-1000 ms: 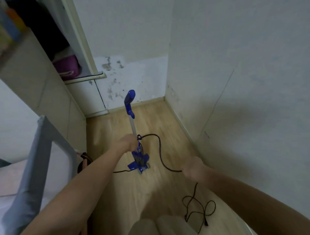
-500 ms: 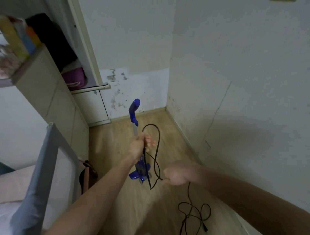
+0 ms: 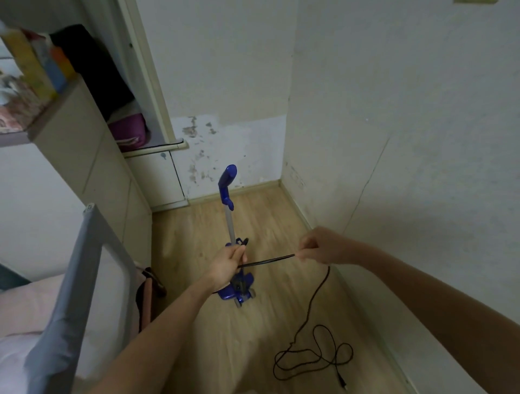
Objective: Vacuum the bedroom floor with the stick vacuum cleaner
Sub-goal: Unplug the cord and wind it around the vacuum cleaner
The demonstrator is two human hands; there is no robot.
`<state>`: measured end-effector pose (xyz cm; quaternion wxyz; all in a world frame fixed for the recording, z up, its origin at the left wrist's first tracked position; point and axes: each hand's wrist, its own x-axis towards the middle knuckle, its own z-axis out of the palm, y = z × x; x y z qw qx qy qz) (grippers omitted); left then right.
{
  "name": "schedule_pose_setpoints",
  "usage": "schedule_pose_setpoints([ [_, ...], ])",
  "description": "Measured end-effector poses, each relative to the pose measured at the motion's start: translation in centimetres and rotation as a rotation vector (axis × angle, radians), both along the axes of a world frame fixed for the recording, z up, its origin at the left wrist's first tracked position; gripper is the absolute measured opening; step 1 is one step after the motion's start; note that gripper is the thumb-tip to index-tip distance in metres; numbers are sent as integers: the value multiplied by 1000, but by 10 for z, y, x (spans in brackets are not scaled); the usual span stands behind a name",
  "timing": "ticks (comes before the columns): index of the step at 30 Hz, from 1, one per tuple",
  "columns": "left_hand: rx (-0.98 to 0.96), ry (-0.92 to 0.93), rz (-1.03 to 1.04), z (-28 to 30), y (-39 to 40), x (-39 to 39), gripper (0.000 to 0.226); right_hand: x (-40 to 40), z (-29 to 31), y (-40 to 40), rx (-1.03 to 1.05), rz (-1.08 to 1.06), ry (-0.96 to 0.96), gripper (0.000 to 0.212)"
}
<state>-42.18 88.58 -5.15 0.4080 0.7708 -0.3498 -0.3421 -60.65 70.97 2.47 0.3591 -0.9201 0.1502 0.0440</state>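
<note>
Gripping the upright blue stick vacuum cleaner (image 3: 230, 225) with my left hand (image 3: 229, 263), my right hand (image 3: 316, 247) pinches its taut black power cord (image 3: 267, 260).

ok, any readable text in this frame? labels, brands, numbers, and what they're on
None readable.
Colourful boxes on the shelf top: print blurred, illegible.
Stick vacuum: no brand or label visible.
Plate at the wall's top edge: cropped, no text shows.

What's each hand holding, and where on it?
Left hand grips the vacuum low on its shaft; right hand pinches the cord.
</note>
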Motion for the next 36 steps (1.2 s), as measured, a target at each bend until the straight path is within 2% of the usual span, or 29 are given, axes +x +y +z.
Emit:
schedule_pose_setpoints([
  [5, 126, 3, 103, -14, 23, 20, 34, -16, -9, -26, 32, -179, -76, 16],
  [8, 174, 150, 112, -4, 32, 28, 32, -9, -6, -19, 58, -203, -153, 10],
  [11, 142, 307, -52, 26, 24, 13, 33, 17, -2, 10, 46, -41, -168, 3],
  [13, 127, 372, -139, 41, 15, 1, 37, 37, -2, 28, 64, 2, -121, 8],
  [16, 102, 353, -204, 50, 10, -8, 39, 57, 1, 37, 119, -26, -139, 7],
  [18, 52, 346, -180, 50, 12, -11, 38, 64, 4, 35, 145, -50, -169, 8],
  [21, -106, 587, -9, 47, 12, -9, 38, 68, 3, 26, 155, -167, -237, 17],
  [22, -140, 612, 14, 46, 12, -7, 37, 68, 0, 22, 157, -197, -249, 20],
  [23, -155, 577, 1, 45, 12, -5, 37, 67, -2, 19, 151, -211, -250, 22],
  [25, -116, 325, -115, 44, 11, -5, 39, 66, -8, 16, 115, -202, -221, 25],
  [30, 205, -230, -282, 27, 14, 10, 38, 55, -26, -6, -94, -90, -102, 30],
  [32, 347, -331, -189, 15, 20, 26, 39, 44, -33, -24, -162, -93, -126, 38],
  [34, 486, -297, 19, 3, 30, 44, 37, 32, -39, -40, -226, -140, -97, 46],
  [36, 582, -273, 236, -7, 42, 59, 37, 21, -46, -50, -283, -178, -24, 42],
])
